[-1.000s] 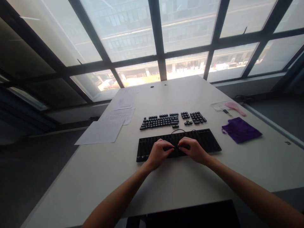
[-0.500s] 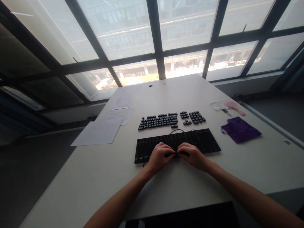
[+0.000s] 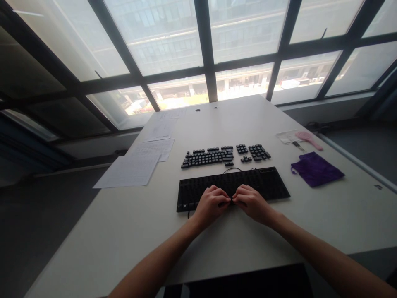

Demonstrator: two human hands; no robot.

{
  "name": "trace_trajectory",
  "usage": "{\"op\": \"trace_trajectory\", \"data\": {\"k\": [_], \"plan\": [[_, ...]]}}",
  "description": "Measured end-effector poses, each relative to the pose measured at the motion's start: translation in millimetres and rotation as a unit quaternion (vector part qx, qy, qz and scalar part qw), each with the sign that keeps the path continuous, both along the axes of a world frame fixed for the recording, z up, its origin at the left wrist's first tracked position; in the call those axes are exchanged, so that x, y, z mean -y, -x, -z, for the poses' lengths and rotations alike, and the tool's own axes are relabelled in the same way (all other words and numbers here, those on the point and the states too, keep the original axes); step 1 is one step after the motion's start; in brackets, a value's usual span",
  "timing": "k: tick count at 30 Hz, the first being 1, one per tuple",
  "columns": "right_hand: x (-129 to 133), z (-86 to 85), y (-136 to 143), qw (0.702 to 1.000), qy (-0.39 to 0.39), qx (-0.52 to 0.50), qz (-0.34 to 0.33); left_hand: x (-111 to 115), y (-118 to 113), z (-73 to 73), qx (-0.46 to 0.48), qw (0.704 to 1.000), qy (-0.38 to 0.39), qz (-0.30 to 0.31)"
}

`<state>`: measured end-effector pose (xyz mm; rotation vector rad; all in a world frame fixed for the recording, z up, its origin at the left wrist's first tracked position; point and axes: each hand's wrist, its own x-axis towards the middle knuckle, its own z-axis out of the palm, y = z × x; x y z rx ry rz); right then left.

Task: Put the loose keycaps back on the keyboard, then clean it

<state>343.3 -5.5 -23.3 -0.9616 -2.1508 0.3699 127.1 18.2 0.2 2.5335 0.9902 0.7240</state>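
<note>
Head view: hands point(image 3: 212, 203) point(image 3: 251, 203) at keyboard point(image 3: 235, 179), grip pinched closed, anything held unclear; purple pouch point(image 3: 318, 169), contents hidden.

From the near side, the left forearm point(image 3: 155, 258) is stretched toward the far right, the right forearm point(image 3: 319, 246) toward the far left. The left hand point(image 3: 210, 206) and the right hand point(image 3: 252, 205) are held side by side, backs upward, fingers point(image 3: 218, 193) curled inward, tips nearly joined.
</note>
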Motion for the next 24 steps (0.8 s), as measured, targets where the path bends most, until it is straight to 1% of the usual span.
{"op": "trace_trajectory", "data": {"k": [6, 10, 13, 18, 20, 24], "plan": [[0, 0.4, -1, 0.999, -0.013, 0.038, 0.018, -1, 1, 2.1, -0.015, 1.0, -0.015, 0.005], [-1, -0.4, 0, 0.999, -0.012, 0.043, 0.023, -1, 2, 4.3, -0.019, 0.999, -0.029, 0.013], [-1, -0.2, 1, 0.999, -0.007, 0.036, 0.024, -2, 3, 8.7, -0.022, 0.999, -0.041, 0.019], [0, 2.9, -1, 1.0, 0.001, 0.014, 0.025, -3, 5, 15.6, 0.021, 0.998, -0.042, 0.033], [0, 4.1, -3, 0.999, -0.004, 0.015, 0.03, -3, 5, 15.7, 0.032, 0.998, -0.039, 0.028], [0, 4.5, -4, 0.999, -0.005, 0.012, 0.032, 0, 3, 12.7, 0.02, 0.999, -0.033, 0.015]]}}
